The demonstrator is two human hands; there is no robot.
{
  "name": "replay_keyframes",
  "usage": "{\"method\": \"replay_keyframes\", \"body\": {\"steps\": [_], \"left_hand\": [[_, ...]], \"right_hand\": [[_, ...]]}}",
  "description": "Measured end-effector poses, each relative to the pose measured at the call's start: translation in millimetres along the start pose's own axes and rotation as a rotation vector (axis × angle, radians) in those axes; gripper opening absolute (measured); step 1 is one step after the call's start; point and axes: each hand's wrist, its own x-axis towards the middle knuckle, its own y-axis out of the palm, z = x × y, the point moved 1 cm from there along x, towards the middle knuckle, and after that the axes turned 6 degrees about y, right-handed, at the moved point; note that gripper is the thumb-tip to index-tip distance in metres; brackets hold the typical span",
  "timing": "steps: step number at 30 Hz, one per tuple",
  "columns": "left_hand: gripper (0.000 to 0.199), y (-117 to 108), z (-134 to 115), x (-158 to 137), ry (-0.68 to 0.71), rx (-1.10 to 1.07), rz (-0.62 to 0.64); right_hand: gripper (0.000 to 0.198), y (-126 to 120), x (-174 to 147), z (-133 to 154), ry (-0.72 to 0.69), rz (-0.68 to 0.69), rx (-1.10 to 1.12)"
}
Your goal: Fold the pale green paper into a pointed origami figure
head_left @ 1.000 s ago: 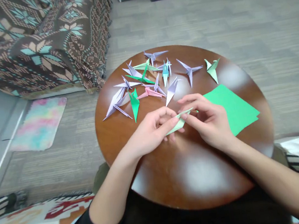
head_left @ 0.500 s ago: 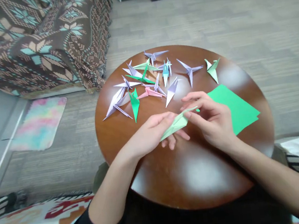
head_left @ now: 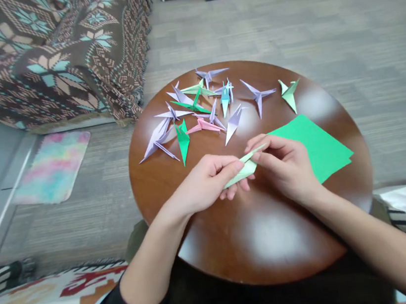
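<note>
A narrow, folded piece of pale green paper point(head_left: 246, 170) is held over the near middle of the table. My left hand point(head_left: 214, 178) grips its lower left part, thumb on top and fingers beneath. With thumb and fingertips, my right hand point(head_left: 282, 159) pinches the thin pointed end at the upper right. Bright green paper sheets point(head_left: 314, 145) lie just behind and right of my right hand, partly covered by it. Beyond my hands stand several folded paper cranes, among them a pink crane point(head_left: 205, 124), a green crane point(head_left: 183, 142) and a lilac crane point(head_left: 234, 124).
The round brown table point(head_left: 219, 249) has a glossy top. Apart from the cluster sit another lilac crane point(head_left: 258, 96) and a light green crane point(head_left: 289, 95). A sofa with a patterned cover point(head_left: 64, 65) is at the upper left, a pastel mat point(head_left: 55, 166) on the floor.
My right hand has moved slightly left and its fingers have closed in on the paper's tip. My left hand has shifted a little right, its lower fingers more curled under the paper.
</note>
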Motion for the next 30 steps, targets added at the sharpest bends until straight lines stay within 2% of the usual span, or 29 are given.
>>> {"method": "replay_keyframes", "body": {"steps": [7, 14, 21, 27, 30], "left_hand": [[0.039, -0.9, 1.3, -0.8, 0.012, 0.045, -0.044], [0.038, 0.0, 1.0, 0.6, 0.006, 0.071, -0.011], [0.037, -0.9, -0.9, -0.1, -0.001, 0.034, -0.025], [0.029, 0.3, -0.6, -1.0, -0.027, -0.028, 0.005], [0.036, 1.6, 0.1, -0.2, -0.033, -0.028, 0.013]], "right_hand": [[0.002, 3.5, -2.8, 3.6, -0.057, 0.032, -0.032], [0.011, 4.2, -1.7, 3.3, -0.065, -0.034, -0.068], [0.022, 1.7, -2.2, -1.5, 0.030, 0.017, 0.090], [0.011, 4.4, -2.6, 4.9, -0.099, -0.008, -0.114], [0.013, 5.2, -3.0, 5.6, -0.103, 0.006, -0.151]]}}
